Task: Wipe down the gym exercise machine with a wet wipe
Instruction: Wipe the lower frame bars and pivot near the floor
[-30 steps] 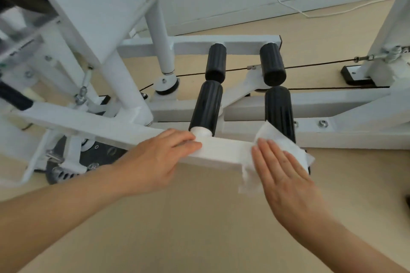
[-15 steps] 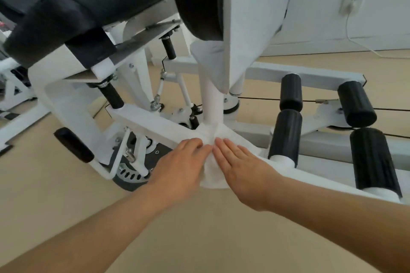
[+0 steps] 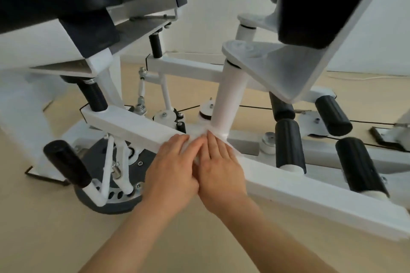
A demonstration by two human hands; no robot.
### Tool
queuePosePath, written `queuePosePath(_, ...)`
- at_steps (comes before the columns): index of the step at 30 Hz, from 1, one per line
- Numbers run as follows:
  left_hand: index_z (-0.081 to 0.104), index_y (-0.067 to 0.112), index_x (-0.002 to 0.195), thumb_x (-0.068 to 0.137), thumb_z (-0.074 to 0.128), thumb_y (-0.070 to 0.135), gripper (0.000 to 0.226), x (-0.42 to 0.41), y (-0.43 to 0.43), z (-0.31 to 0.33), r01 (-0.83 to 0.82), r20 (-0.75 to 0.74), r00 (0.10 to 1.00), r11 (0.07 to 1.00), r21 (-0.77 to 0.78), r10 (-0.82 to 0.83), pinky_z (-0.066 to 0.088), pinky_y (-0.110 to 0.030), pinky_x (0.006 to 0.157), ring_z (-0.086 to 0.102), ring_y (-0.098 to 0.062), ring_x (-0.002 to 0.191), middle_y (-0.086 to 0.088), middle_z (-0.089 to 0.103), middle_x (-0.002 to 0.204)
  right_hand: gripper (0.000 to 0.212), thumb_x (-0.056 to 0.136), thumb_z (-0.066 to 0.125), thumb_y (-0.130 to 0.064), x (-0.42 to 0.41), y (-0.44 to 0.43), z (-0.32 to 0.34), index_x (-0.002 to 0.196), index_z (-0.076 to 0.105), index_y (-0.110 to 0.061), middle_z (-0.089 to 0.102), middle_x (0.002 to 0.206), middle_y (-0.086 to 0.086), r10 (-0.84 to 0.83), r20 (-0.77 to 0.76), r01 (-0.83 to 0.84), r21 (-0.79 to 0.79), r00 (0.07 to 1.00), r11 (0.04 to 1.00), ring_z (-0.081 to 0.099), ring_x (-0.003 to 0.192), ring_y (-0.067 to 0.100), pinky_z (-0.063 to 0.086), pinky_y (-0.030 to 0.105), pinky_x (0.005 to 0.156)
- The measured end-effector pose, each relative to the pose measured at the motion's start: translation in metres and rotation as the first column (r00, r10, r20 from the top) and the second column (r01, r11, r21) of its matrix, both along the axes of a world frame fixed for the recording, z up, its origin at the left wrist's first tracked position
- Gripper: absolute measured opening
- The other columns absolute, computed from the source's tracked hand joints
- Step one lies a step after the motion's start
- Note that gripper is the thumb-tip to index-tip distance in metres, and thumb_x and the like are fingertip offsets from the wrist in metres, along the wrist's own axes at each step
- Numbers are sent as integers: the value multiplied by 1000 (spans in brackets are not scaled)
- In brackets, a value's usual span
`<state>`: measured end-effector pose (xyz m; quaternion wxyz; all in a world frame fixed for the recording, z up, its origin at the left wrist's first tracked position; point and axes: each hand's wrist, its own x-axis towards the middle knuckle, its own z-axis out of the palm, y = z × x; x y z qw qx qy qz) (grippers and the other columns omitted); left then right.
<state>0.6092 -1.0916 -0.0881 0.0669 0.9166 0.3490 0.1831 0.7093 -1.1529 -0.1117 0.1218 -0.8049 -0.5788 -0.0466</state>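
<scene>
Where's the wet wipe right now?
Head view, centre: the wet wipe lies on the white bar at the foot of the upright post, mostly hidden under the left hand and right hand.

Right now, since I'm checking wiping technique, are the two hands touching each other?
Touching. The head view shows the left hand against the right hand with no gap between them.
</scene>
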Motion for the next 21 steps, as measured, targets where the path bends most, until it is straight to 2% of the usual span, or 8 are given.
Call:
queuePosePath(2,61,16,122,76,41,22,51,1,1,-4,32,22,999,997,67,-33,46,-44,102,50,-31,123,-6,57,127,65,90,38,-39,-2,-16,-12,135,52,5,52,139,23,-164,-67,167,32,984,986,53,129,33,42,45,105)
queuePosePath(4,66,13,114,78,40,21,44,4,4,-9,44,55,997,996,78,-49,50,-47,96,53,-33,116,-8,59,121,75,90,30,-49,2,-18,-11,133,52,8,54,137,25,-266,-129,264,-28,955,964,55,126,35,44,45,103)
queuePosePath(7,68,12,106,81,41,17,37,12,11,-10,21,111,993,998,63,-28,50,-42,91,54,-30,112,-9,58,121,91,89,13,-57,9,2,7,149,10,12,16,157,30,-276,-131,256,-152,952,955,23,146,36,21,44,117)
queuePosePath(9,70,12,102,83,34,20,42,14,16,-8,-8,128,992,999,46,2,49,-40,92,53,-28,114,-10,59,122,82,95,25,-45,-1,8,12,149,-1,12,3,158,30,-303,-144,281,-153,942,947,12,149,37,13,44,119)
queuePosePath(12,70,15,108,89,30,28,46,12,21,0,0,99,995,1000,12,-2,45,-40,95,51,-24,118,-5,60,125,69,90,29,-34,-35,-5,1,143,37,9,35,150,29,-219,-162,217,-31,962,976,35,140,40,30,51,113)
queuePosePath(16,58,22,125,81,3,50,75,12,22,17,62,-90,994,998,-15,-63,34,-36,103,35,-15,131,7,47,140,59,91,40,-34,-29,-24,3,144,44,-9,46,149,8,3,-276,45,165,961,985,35,143,24,32,40,116)
queuePosePath(19,52,21,128,90,10,55,66,22,16,13,20,-182,983,998,61,-8,30,-39,98,37,-19,129,7,48,136,19,88,51,-16,1,-33,15,102,64,-13,65,107,-2,-73,-338,164,248,938,955,56,104,19,48,34,82)
queuePosePath(21,50,23,126,98,21,49,48,32,18,9,-7,-208,978,994,107,29,27,-38,93,36,-20,124,8,48,132,14,89,45,-13,10,-33,19,77,52,-16,56,84,-5,-166,-351,249,207,922,946,51,81,21,40,36,63)
